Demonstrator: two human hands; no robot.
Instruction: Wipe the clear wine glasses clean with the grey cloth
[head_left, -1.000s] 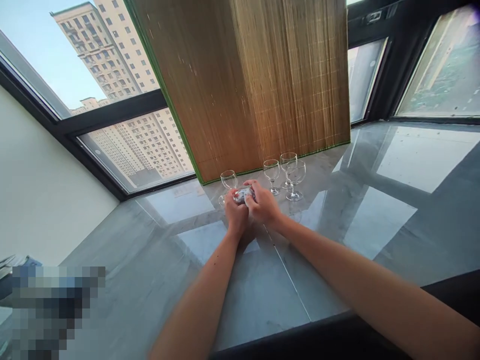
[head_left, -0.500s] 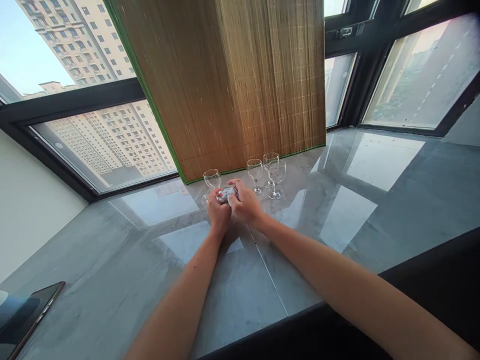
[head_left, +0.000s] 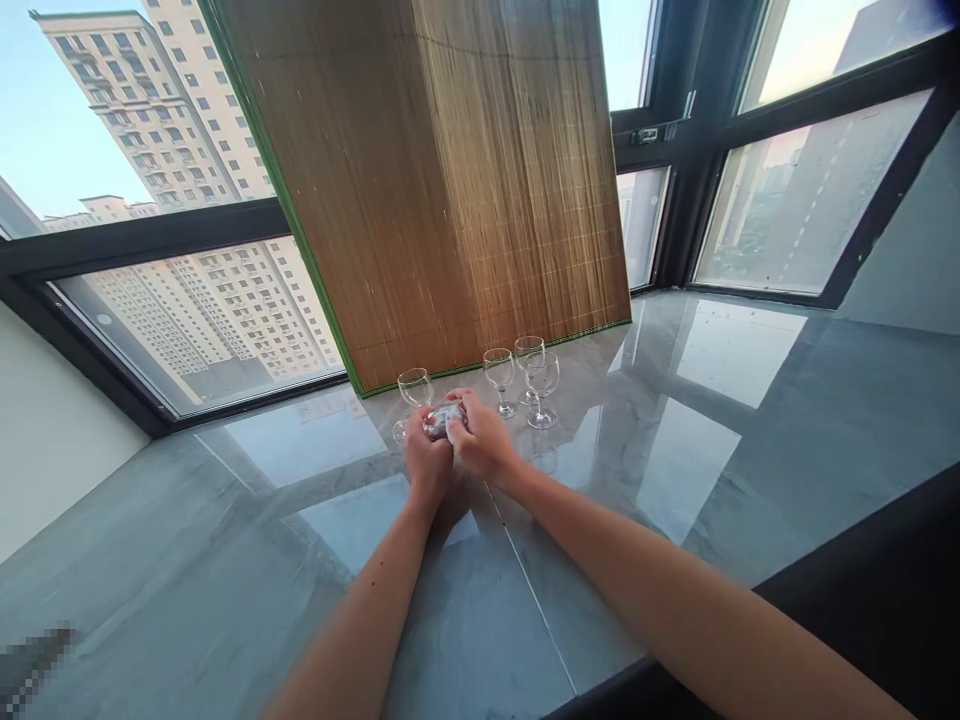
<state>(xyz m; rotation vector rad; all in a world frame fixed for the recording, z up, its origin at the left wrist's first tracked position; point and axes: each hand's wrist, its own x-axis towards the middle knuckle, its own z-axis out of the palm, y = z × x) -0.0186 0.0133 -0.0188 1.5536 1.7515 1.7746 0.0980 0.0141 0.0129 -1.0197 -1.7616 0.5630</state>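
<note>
A left window [head_left: 187, 310], with tower blocks behind it, is seen to the left of the bamboo blind [head_left: 450, 180]. The blind hangs down to a polished grey stone counter [head_left: 225, 560], and everything below is placed by reference to its lower edge.

A single wine glass [head_left: 415, 386] is set upright just in front of the blind's lower left corner. Its stem is hidden behind the left hand [head_left: 426, 462], so contact between the two cannot be told.

The left hand is held in front of the blind's lower edge, with the fingers curled together and clamped on a small grey object [head_left: 444, 418]. The object is enclosed between both hands, low over the counter, and its nature cannot be made out.

The right hand [head_left: 484, 447] is pressed against the left, its fingers closed over the same object from the right and from above.

A cluster of three wine glasses [head_left: 541, 376] is stood upright in front of the blind's lower right part, close to the right hand but apart from it.

A right window [head_left: 787, 210] is framed in black to the right of the blind.
</note>
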